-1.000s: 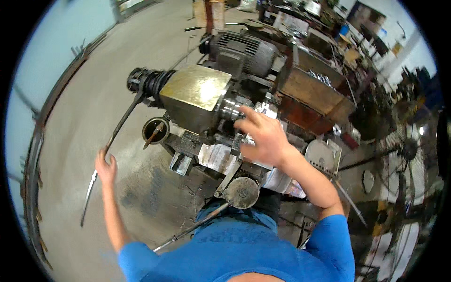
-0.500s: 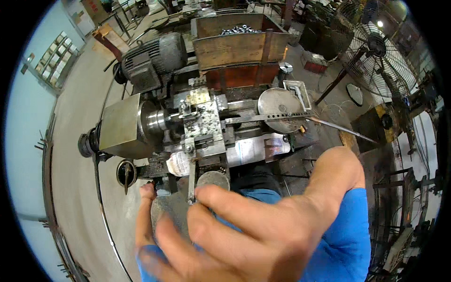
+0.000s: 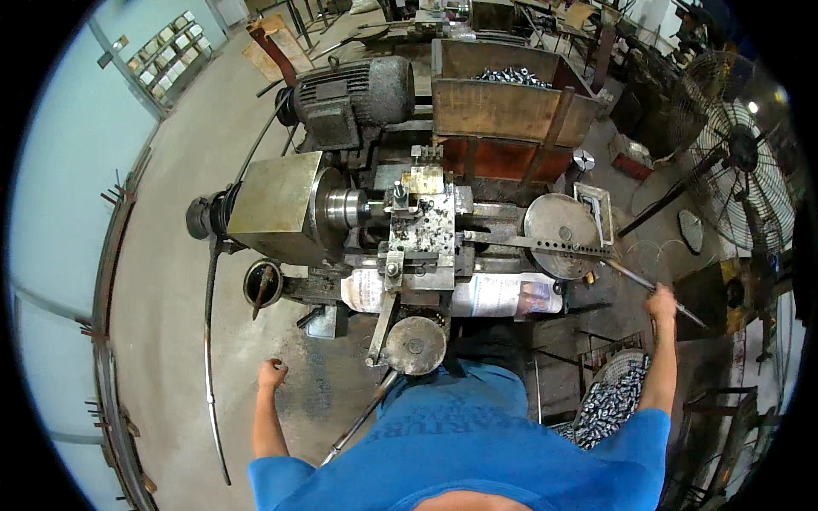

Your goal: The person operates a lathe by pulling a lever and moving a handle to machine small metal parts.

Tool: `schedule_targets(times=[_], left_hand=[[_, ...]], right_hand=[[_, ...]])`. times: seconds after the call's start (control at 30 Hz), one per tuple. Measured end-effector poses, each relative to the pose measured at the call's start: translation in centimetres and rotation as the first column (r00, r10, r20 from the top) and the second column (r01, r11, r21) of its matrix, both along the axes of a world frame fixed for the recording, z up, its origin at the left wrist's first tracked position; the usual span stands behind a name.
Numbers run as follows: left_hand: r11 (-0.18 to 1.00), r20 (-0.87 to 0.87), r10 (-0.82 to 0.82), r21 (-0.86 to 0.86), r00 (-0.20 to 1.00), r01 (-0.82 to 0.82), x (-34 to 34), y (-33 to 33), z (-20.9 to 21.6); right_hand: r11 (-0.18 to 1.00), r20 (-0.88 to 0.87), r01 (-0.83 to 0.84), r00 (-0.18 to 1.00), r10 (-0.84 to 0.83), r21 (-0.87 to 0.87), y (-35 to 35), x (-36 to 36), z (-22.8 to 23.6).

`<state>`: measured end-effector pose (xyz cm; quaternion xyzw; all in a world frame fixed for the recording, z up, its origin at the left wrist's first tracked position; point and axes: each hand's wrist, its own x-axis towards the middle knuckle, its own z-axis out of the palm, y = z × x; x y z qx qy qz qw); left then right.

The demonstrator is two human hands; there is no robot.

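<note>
My right hand [image 3: 660,303] is wrapped round the steel handle [image 3: 626,274] of a long lever, whose flat, hole-drilled bar [image 3: 537,244] crosses a round plate [image 3: 554,217] on the lathe. Off to the left, my left hand [image 3: 272,374] hangs over the floor with its fingers curled. Whatever it may hold is too small to make out. Between my hands stands the lathe, with a shiny chuck [image 3: 344,209] beside the chip-covered tool slide [image 3: 422,223]. A second round plate [image 3: 415,344] sits close to my body.
Behind the lathe are an electric motor [image 3: 354,98] and a large bin [image 3: 511,106] containing small metal parts. A basket of metal parts [image 3: 609,400] stands below my right arm. A pot [image 3: 263,283] of dark liquid is at left, a fan [image 3: 737,153] at right.
My right hand has gone from close before the camera to the lever handle. My left hand has left the small block by the lathe and moved nearer me. The view has shifted.
</note>
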<state>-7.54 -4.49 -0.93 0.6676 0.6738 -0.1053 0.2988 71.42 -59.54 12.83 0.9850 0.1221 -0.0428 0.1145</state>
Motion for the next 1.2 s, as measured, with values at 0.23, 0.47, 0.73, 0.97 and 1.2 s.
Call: schedule_targets(times=[0.23, 0.47, 0.73, 0.97, 1.2], left_hand=[[1.000, 0.260, 0.021, -0.018, 0.965, -0.017, 4.0, -1.7, 0.8], [0.998, 0.337, 0.010, -0.064, 0.942, 0.012, 6.0, -1.8, -0.2], [1.000, 0.434, -0.019, 0.014, 0.901, 0.015, 8.1, 0.7, -0.8], [0.956, 0.200, -0.198, 0.257, 0.960, 0.143, 10.6, 1.8, 0.4], [0.822, -0.144, -0.486, 0.257, 0.862, 0.507, 14.5, 2.7, 1.1]], right_hand=[[0.992, 0.264, 0.032, 0.962, -0.064, 0.123, -4.1, -6.9, -6.1], [0.951, 0.174, 0.136, 0.966, -0.189, 0.278, -0.1, -21.9, -3.1], [0.929, 0.082, 0.197, 0.969, -0.233, 0.314, 1.0, -24.6, -2.4], [0.938, -0.015, 0.257, 0.965, -0.261, 0.234, 1.1, -22.1, -1.9], [0.994, 0.300, -0.037, 0.954, 0.005, 0.101, -3.3, -7.2, -3.8]])
